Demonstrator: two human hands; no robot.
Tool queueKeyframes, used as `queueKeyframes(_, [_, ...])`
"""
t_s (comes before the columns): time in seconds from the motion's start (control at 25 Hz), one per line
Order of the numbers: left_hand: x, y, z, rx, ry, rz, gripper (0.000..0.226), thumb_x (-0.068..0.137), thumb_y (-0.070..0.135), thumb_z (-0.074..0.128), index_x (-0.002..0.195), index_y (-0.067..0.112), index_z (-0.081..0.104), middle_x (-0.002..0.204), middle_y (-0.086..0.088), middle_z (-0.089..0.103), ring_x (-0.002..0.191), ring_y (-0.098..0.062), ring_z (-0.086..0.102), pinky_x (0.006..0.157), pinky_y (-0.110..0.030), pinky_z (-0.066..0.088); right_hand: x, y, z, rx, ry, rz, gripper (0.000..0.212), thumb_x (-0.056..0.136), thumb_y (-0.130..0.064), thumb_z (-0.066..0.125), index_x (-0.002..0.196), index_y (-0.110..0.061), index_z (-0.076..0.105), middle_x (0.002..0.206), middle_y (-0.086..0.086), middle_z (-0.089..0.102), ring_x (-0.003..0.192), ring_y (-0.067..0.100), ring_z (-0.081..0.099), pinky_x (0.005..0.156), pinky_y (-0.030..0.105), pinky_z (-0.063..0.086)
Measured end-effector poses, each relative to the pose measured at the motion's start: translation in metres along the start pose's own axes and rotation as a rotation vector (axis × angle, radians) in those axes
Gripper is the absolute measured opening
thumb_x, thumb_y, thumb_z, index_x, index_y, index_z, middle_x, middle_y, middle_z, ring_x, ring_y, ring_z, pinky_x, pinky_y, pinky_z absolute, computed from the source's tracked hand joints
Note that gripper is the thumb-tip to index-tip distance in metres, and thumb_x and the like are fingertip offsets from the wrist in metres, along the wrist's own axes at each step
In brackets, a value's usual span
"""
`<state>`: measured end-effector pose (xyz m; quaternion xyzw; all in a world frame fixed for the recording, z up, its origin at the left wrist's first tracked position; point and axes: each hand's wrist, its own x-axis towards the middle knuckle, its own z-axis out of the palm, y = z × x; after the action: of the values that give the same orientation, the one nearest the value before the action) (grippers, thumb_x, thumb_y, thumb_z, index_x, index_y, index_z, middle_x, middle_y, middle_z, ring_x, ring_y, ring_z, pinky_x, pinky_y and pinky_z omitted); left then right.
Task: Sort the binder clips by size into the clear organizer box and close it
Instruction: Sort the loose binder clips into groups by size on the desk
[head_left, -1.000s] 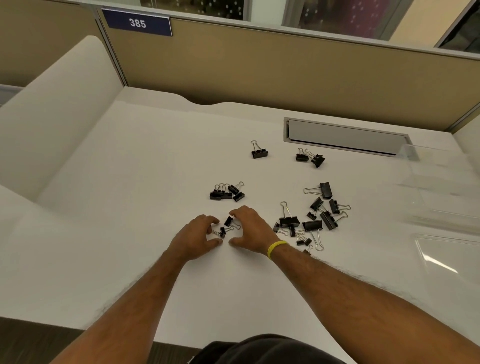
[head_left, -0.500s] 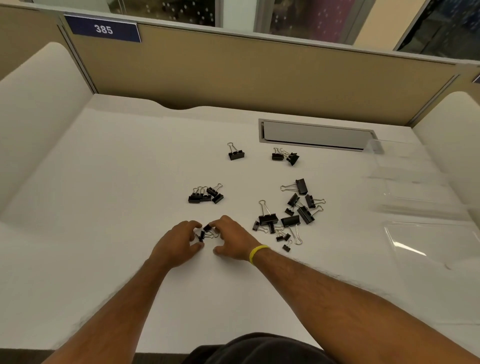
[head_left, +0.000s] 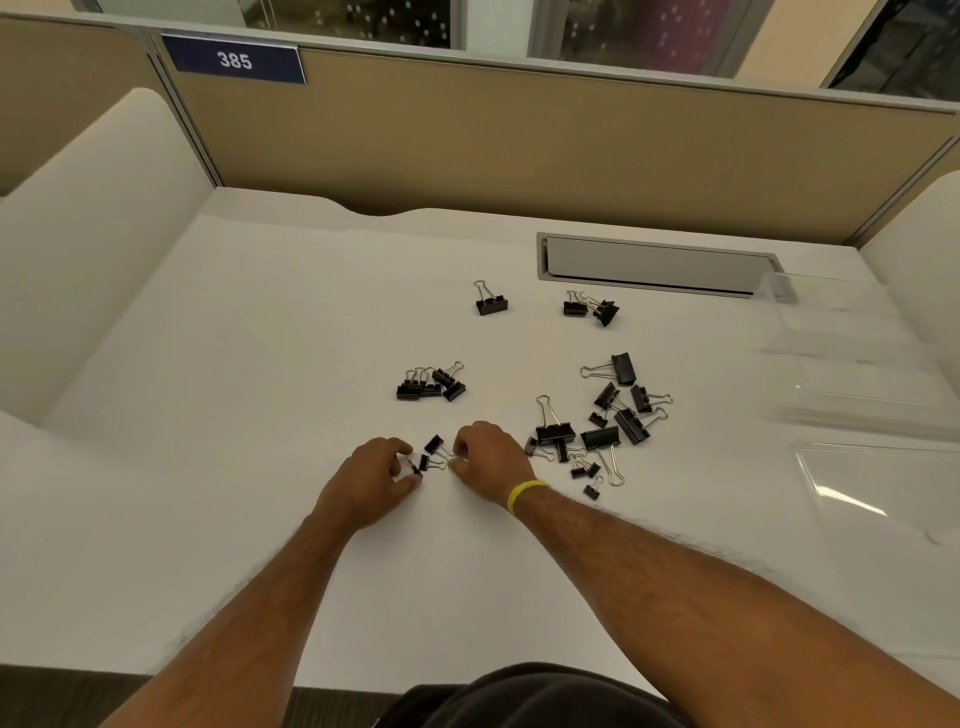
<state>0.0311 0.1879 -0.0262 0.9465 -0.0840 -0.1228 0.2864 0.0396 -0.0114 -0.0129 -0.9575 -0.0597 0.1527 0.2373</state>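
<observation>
Both hands are resting on the white desk (head_left: 260, 364), the left hand (head_left: 371, 480) and right hand (head_left: 488, 460) each pinching narrowly at small black binder clips (head_left: 431, 453) between them, with the clear organizer box (head_left: 857, 364) lying open far right.

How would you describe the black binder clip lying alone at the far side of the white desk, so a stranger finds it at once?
Start at the grey rectangular cable hatch set into the white desk. Just left of its near corner lies one black binder clip. Unlike the pair of clips beside it, it touches no other clip, and its wire handles point away from the person.
</observation>
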Motion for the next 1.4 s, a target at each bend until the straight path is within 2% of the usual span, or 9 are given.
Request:
queueKeyframes(0.2, [0.001, 0.002, 0.000, -0.004, -0.010, -0.014, 0.039, 0.084, 0.035, 0.070, 0.119, 0.022, 0.059, 0.089, 0.007, 0.055, 0.080, -0.009, 0.052, 0.071, -0.024, 0.041, 0.005, 0.004, -0.001, 0.000, 0.031, 0.023, 0.015, 0.092, -0.019, 0.053, 0.098, -0.010, 0.064, 0.105, 0.009, 0.061, 0.100, 0.026, 0.056, 0.083, 0.036, 0.046])
queueKeyframes(0.36, [0.004, 0.009, 0.001, 0.013, -0.008, 0.000, 0.042, 0.083, 0.041, 0.070, 0.119, 0.021, 0.059, 0.087, 0.007, 0.054, 0.078, -0.009, 0.051, 0.070, -0.024, 0.041, 0.006, 0.003, 0.000, -0.002, 0.048, -0.004, 0.020, 0.092, -0.028, 0.054, 0.102, -0.013, 0.062, 0.105, 0.006, 0.059, 0.098, 0.023, 0.054, 0.082, 0.034, 0.043])
queueKeyframes(0.56, [0.004, 0.022, 0.006, 0.042, 0.093, -0.067, 0.039, 0.081, 0.055, 0.067, 0.101, 0.021, 0.062, 0.084, 0.006, 0.055, 0.077, -0.011, 0.054, 0.065, -0.026, 0.040, 0.017, 0.002, -0.001, -0.016, 0.076, -0.004, 0.019, 0.092, -0.033, 0.057, 0.101, -0.017, 0.063, 0.104, 0.004, 0.060, 0.097, 0.023, 0.056, 0.081, 0.035, 0.045])
queueKeyframes(0.84, [0.005, 0.025, 0.011, 0.053, 0.067, -0.064, 0.024, 0.087, 0.038, 0.065, 0.104, 0.021, 0.064, 0.094, 0.001, 0.056, 0.084, -0.016, 0.059, 0.072, -0.028, 0.046, 0.015, 0.003, 0.001, 0.105, 0.101, -0.081, 0.017, 0.092, -0.023, 0.057, 0.104, -0.013, 0.064, 0.100, 0.005, 0.060, 0.093, 0.020, 0.055, 0.082, 0.035, 0.046])
queueKeyframes(0.92, [0.000, 0.023, 0.011, 0.043, 0.044, -0.030, 0.022, 0.087, 0.036, 0.065, 0.103, 0.021, 0.065, 0.092, 0.004, 0.056, 0.083, -0.012, 0.057, 0.070, -0.024, 0.043, 0.001, 0.002, 0.006, 0.148, 0.055, -0.170, 0.016, 0.091, -0.020, 0.059, 0.103, -0.012, 0.065, 0.097, 0.003, 0.060, 0.088, 0.018, 0.055, 0.079, 0.032, 0.046])
queueKeyframes(1.04, [-0.012, 0.017, 0.014, 0.023, 0.006, 0.034, 0.020, 0.086, 0.031, 0.065, 0.103, 0.020, 0.066, 0.086, 0.008, 0.055, 0.077, -0.006, 0.052, 0.068, -0.020, 0.039, -0.015, -0.001, 0.016, 0.119, -0.058, -0.252, 0.020, 0.088, -0.026, 0.064, 0.104, -0.013, 0.066, 0.095, 0.001, 0.057, 0.082, 0.012, 0.049, 0.074, 0.024, 0.040])
queueKeyframes(1.24, [-0.032, 0.021, 0.015, -0.088, 0.003, 0.048, 0.026, 0.085, 0.022, 0.069, 0.110, 0.017, 0.065, 0.089, 0.007, 0.064, 0.073, -0.005, 0.057, 0.073, -0.022, 0.048, -0.029, -0.002, 0.022, 0.102, -0.057, -0.240, 0.021, 0.087, -0.027, 0.066, 0.104, -0.015, 0.067, 0.096, 0.002, 0.058, 0.088, 0.017, 0.055, 0.077, 0.029, 0.046])
queueKeyframes(1.32, [-0.038, 0.026, 0.016, -0.096, -0.010, 0.041, 0.020, 0.085, 0.022, 0.068, 0.104, 0.017, 0.070, 0.090, 0.005, 0.067, 0.076, -0.007, 0.061, 0.075, -0.027, 0.052, -0.036, 0.003, 0.023, 0.104, -0.053, -0.239, 0.017, 0.087, -0.023, 0.065, 0.102, -0.014, 0.068, 0.095, 0.003, 0.059, 0.087, 0.018, 0.056, 0.077, 0.031, 0.047])
queueKeyframes(1.4, [-0.043, 0.031, 0.019, -0.105, -0.002, 0.025, 0.014, 0.086, 0.022, 0.067, 0.097, 0.017, 0.073, 0.085, 0.007, 0.069, 0.074, -0.006, 0.062, 0.071, -0.022, 0.050, -0.044, 0.008, 0.022, 0.119, -0.035, -0.221, 0.015, 0.087, -0.021, 0.064, 0.100, -0.015, 0.068, 0.093, 0.002, 0.061, 0.085, 0.017, 0.057, 0.077, 0.033, 0.049])
